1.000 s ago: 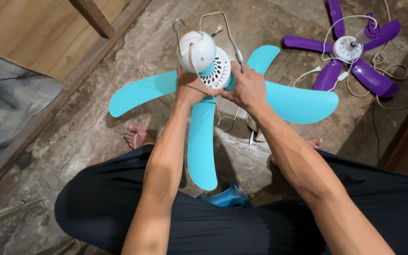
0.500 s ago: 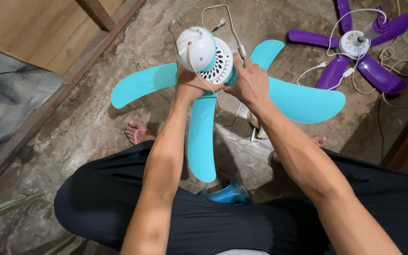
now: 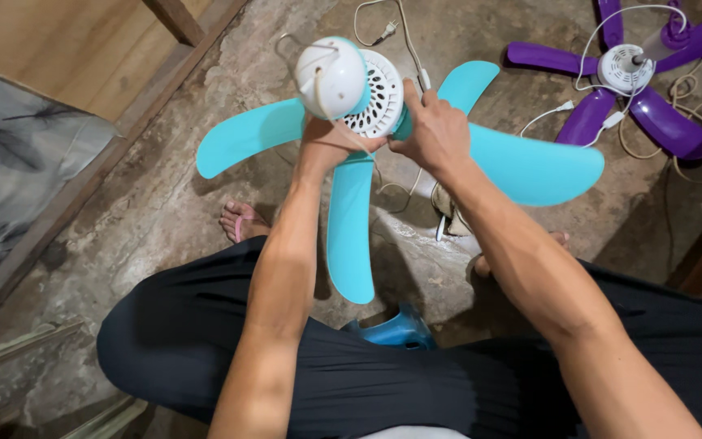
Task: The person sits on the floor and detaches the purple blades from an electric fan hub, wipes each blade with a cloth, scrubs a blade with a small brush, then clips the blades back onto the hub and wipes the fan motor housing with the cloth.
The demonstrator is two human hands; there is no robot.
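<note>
The left hand is closed under the white motor housing of the turquoise fan and the right hand grips its hub from the side (blades seem already mounted), while a purple fan lies beyond the right hand on the floor.

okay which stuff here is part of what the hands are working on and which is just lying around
In hand: turquoise fan, held up by left hand and right hand at its white motor housing.

Lying about: purple fan on the floor, blue stool, grey cloth.
</note>
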